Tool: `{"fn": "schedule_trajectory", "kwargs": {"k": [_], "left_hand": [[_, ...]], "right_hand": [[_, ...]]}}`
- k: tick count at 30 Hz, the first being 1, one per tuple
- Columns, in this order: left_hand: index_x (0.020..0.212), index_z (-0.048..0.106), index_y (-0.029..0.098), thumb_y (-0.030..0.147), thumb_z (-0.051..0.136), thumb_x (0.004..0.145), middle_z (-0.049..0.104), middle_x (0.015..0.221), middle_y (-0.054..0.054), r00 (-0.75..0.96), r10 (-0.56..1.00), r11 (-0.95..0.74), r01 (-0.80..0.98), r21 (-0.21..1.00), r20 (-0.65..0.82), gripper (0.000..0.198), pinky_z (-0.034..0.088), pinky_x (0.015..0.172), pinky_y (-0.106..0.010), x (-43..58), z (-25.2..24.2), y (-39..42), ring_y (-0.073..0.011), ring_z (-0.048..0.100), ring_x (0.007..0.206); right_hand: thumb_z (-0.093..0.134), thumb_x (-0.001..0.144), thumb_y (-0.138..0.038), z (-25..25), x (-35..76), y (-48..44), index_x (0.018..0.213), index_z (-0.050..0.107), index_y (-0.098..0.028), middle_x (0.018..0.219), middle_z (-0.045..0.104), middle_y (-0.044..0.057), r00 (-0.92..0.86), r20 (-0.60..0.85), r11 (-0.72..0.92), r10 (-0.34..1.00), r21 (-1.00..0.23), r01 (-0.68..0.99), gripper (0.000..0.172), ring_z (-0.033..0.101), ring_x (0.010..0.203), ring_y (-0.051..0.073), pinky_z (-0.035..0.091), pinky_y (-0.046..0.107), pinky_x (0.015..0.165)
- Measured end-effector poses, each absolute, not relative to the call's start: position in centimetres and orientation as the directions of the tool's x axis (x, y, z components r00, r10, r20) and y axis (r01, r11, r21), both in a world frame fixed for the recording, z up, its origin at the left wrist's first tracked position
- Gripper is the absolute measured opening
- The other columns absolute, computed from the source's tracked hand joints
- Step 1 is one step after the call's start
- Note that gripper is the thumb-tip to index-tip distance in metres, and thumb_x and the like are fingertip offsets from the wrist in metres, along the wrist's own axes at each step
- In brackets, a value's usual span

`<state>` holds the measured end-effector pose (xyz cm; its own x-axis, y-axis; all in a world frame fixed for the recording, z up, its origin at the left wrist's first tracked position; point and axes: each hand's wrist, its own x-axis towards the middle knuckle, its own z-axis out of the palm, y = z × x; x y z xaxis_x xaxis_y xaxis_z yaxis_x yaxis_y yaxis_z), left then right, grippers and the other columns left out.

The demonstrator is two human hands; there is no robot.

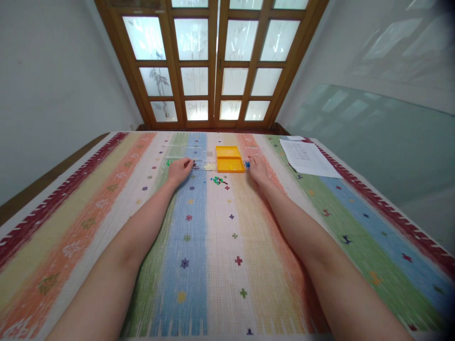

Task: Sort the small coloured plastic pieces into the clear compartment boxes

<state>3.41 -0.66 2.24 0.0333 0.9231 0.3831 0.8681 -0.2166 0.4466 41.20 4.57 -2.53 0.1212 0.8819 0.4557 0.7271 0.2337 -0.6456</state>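
My left hand point(179, 170) is closed, thumb and fingers drawn together, beside some small dark pieces point(194, 164) in a clear case. Whatever its fingertips pinch, if anything, is too small to make out. Green pieces point(168, 163) show just left of that hand. My right hand point(258, 169) has curled fingers at a few small blue pieces point(247, 164); its grip is partly hidden. Between the hands lies an open yellow case point(230, 158) with yellow pieces in its near half. Pale pieces point(209, 166) sit left of it. In front is a little pile of green and dark red pieces point(218, 181).
A striped, patterned cloth point(188, 284) covers the table. Printed white paper point(307, 158) lies at the back right. Clear lids point(185, 151) stand or lie behind the left hand. Beyond the table is a wooden door with glass panes point(213, 61); a glass sheet point(373, 137) leans at right.
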Motion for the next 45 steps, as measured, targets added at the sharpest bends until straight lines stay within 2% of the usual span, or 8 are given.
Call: {"fn": "schedule_trajectory", "kwargs": {"k": [6, 13, 22, 32, 39, 45], "left_hand": [[0.104, 0.079, 0.022, 0.043, 0.049, 0.101, 0.076, 0.088, -0.007, 0.111, 0.926, -0.266, 0.87, 0.416, 0.36, 0.037, 0.041, 0.073, -0.031, 4.0, 2.3, -1.0, -0.0227, 0.065, 0.08], [0.105, 0.079, 0.022, 0.042, 0.049, 0.101, 0.077, 0.091, -0.008, 0.186, 0.932, -0.299, 0.88, 0.369, 0.312, 0.036, 0.043, 0.076, -0.032, 4.7, 2.7, -1.5, -0.0242, 0.066, 0.083], [0.112, 0.08, 0.026, 0.04, 0.057, 0.097, 0.076, 0.086, -0.006, 0.396, 0.888, -0.455, 0.831, 0.321, 0.232, 0.031, 0.043, 0.074, -0.032, 6.7, 2.5, -2.2, -0.0227, 0.067, 0.08], [0.122, 0.079, 0.032, 0.035, 0.058, 0.097, 0.079, 0.093, -0.005, 0.577, 0.794, -0.607, 0.74, 0.29, 0.192, 0.032, 0.046, 0.078, -0.032, 9.7, 2.7, -4.1, -0.0238, 0.071, 0.086], [0.121, 0.079, 0.031, 0.033, 0.057, 0.098, 0.08, 0.101, -0.006, 0.592, 0.788, -0.615, 0.74, 0.273, 0.17, 0.032, 0.046, 0.079, -0.032, 9.7, 2.6, -4.2, -0.0237, 0.072, 0.088], [0.117, 0.08, 0.03, 0.034, 0.057, 0.097, 0.079, 0.091, -0.005, 0.591, 0.79, -0.612, 0.743, 0.271, 0.164, 0.03, 0.045, 0.075, -0.031, 9.8, 2.7, -4.3, -0.0225, 0.07, 0.081]], "right_hand": [[0.033, 0.099, -0.041, -2.6, 41.3, 4.6, 0.117, 0.074, -0.016, 0.123, 0.073, 0.018, 0.14, 0.426, 0.21, 0.894, -0.674, 0.709, 0.051, 0.066, 0.117, 0.03, 0.048, 0.05, 0.107], [0.031, 0.1, -0.04, -1.9, 40.7, 3.7, 0.115, 0.075, -0.016, 0.122, 0.074, 0.017, 0.18, 0.468, 0.216, 0.865, -0.672, 0.709, 0.052, 0.067, 0.115, 0.031, 0.049, 0.048, 0.105], [0.038, 0.102, -0.036, -0.7, 38.7, 1.7, 0.116, 0.075, -0.016, 0.118, 0.075, 0.015, 0.018, 0.586, 0.392, 0.81, -0.565, 0.726, 0.044, 0.066, 0.111, 0.03, 0.05, 0.047, 0.103], [0.04, 0.103, -0.032, -0.6, 37.1, 0.6, 0.118, 0.076, -0.02, 0.12, 0.073, 0.013, -0.12, 0.574, 0.478, 0.81, -0.527, 0.703, 0.041, 0.064, 0.115, 0.03, 0.05, 0.048, 0.105], [0.041, 0.103, -0.031, -0.5, 36.3, -0.1, 0.117, 0.076, -0.019, 0.118, 0.073, 0.013, -0.172, 0.563, 0.5, 0.809, -0.502, 0.706, 0.039, 0.065, 0.112, 0.03, 0.05, 0.047, 0.103], [0.044, 0.102, -0.028, -0.3, 36.0, -0.4, 0.117, 0.076, -0.019, 0.121, 0.073, 0.013, -0.194, 0.559, 0.508, 0.806, -0.485, 0.712, 0.036, 0.065, 0.112, 0.03, 0.049, 0.047, 0.102]]}}
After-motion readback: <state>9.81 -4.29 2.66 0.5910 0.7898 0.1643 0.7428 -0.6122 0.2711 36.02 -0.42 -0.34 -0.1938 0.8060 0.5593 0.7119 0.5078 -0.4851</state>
